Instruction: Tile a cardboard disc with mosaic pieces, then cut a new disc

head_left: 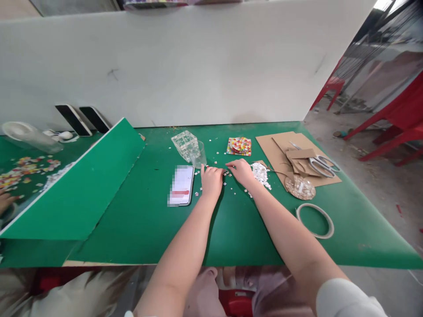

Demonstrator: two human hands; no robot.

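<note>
My left hand [212,180] rests low over the green table, its fingers bent down and its thumb side towards the right. My right hand [243,173] faces it across a narrow gap, fingertips drawn together. Whatever either hand pinches is too small to make out. Small loose square tiles [226,173] lie between and around the fingertips. Beside my right wrist is a heap of white tiles [261,175]. A clear plastic cup [198,155] stands just beyond my left hand, against a clear container with a pale square pattern [183,143].
A phone [181,186] lies left of my left hand. Behind sits a colourful mosaic piece [239,146]. On the right are cardboard sheets [274,143], scissors [322,166], a round woven-looking disc [300,187] and a tape ring [331,226]. A green divider [82,189] separates another person's hand [5,201].
</note>
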